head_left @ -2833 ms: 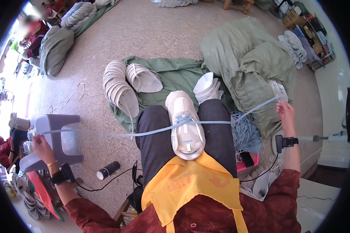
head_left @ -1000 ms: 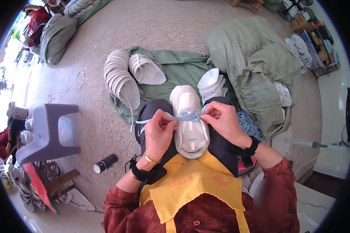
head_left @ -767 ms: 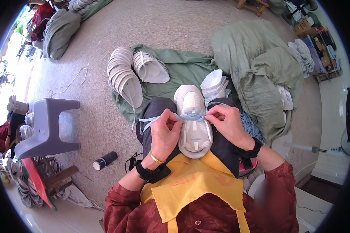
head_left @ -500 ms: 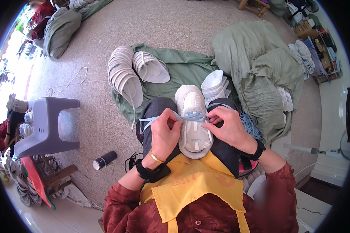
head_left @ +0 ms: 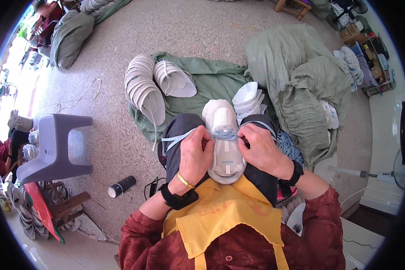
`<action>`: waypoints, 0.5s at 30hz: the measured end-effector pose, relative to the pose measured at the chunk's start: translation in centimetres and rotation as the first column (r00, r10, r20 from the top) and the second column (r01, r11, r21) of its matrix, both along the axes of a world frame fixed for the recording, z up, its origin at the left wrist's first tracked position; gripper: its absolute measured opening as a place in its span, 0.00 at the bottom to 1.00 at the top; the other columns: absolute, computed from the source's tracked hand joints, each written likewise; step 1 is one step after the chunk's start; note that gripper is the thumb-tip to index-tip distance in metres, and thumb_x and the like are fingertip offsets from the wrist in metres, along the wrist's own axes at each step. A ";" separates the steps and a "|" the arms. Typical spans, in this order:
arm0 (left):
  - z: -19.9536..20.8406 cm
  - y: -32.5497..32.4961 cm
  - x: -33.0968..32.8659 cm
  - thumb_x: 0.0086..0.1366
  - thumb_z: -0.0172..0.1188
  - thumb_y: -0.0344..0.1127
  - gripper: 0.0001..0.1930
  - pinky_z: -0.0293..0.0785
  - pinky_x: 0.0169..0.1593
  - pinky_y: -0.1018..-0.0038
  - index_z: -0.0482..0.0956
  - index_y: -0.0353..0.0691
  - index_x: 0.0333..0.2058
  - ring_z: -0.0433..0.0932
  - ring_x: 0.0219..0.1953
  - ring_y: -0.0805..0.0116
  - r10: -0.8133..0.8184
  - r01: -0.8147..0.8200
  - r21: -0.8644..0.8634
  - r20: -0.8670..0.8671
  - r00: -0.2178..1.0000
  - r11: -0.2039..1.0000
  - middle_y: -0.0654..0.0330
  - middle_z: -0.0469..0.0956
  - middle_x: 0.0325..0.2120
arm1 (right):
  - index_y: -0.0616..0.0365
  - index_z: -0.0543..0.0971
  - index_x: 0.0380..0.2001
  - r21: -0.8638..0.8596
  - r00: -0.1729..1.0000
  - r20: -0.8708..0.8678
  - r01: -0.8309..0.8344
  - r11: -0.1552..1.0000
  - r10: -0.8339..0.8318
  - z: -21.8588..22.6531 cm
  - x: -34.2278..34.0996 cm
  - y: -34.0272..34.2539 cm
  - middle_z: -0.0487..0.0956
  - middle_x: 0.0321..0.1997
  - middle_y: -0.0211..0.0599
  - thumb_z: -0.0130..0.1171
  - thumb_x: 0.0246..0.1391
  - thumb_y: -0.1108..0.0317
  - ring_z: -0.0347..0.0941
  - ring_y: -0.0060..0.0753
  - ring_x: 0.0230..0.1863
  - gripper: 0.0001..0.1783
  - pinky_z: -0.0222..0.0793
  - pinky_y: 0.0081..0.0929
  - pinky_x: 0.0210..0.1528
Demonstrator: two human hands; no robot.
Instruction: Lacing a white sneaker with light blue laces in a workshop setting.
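The white shoe [head_left: 226, 159] sits on the person's lap between the dark-trousered thighs, its far rounded end pointing away and its near end against the yellow apron [head_left: 229, 225]. A light-blue lace [head_left: 224, 135] crosses its upper, and how the strands pass over one another at the middle is too small to make out. The left hand [head_left: 194, 155] has thumb and fingers closed in a pinch on the lace at the shoe's left edge; a loose length shows beyond it over the thigh, partly covered by the knuckles. The right hand [head_left: 262, 150] pinches the lace at the opposite edge, fingers curled so that the tips are largely concealed, with another length trailing behind it over the right thigh. That thigh and hand block part of a heap of blue laces [head_left: 290, 146]; below, the right forearm leaves just a sliver of a pink container [head_left: 287, 192] in view. White pieces [head_left: 330, 114] poke from the folds of a green sack [head_left: 297, 90], the rest covered by cloth. At the far left, a co-worker's red garment [head_left: 2, 156] is cut by the dark fisheye rim, and the shelf [head_left: 378, 67] clutter opposite is hard to tell apart.
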State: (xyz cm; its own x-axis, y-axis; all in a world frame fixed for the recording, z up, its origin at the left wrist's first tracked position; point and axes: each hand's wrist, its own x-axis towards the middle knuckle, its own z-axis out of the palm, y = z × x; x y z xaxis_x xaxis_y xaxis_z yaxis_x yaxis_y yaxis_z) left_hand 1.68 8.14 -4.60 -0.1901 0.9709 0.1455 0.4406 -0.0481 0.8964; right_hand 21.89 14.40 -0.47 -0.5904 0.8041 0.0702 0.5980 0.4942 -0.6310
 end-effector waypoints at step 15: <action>0.1 -0.1 0.0 0.59 0.65 0.21 0.10 0.71 0.30 0.62 0.70 0.34 0.34 0.75 0.26 0.54 -0.036 0.036 -0.005 -0.046 0.998 0.999 0.52 0.71 0.25 | 0.66 0.77 0.33 0.142 0.873 0.441 -0.295 0.945 0.207 1.4 -0.9 -0.7 0.79 0.36 0.50 0.61 0.46 0.78 0.79 0.50 0.41 0.09 0.78 0.41 0.44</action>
